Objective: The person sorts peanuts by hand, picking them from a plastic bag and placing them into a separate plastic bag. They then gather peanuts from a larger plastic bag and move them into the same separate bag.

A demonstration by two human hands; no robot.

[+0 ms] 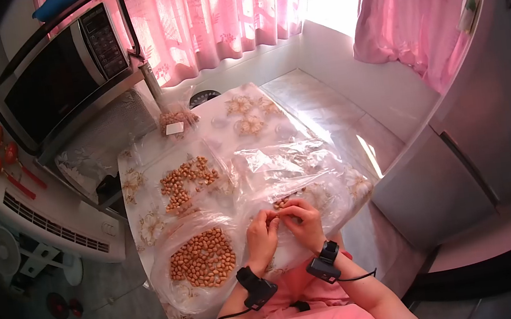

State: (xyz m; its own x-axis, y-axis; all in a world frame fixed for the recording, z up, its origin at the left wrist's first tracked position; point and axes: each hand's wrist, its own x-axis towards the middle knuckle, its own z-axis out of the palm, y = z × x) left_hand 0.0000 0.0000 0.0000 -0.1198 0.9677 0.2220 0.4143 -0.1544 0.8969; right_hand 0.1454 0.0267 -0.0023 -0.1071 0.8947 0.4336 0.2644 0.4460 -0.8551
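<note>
My left hand (262,238) and my right hand (303,222) meet at their fingertips above the near right part of the table. Both are closed in a pinch on a tiny reddish-brown thing that looks like a peanut; the fingers mostly cover it. Just beyond my right fingers a few peanuts (282,203) show on a clear plastic bag (288,162) spread flat. To the left of my left hand, an open plastic bag (183,299) holds many brown peanuts (203,259). Behind it lies another heap of peanuts (185,182) on clear plastic.
A flowered cloth covers the table (247,104). At its back left sits a filled plastic bag (178,122) with a white label. A microwave (54,79) stands on a rack to the left, and a grey fridge (438,191) is on the right. Pink curtains (219,17) hang behind.
</note>
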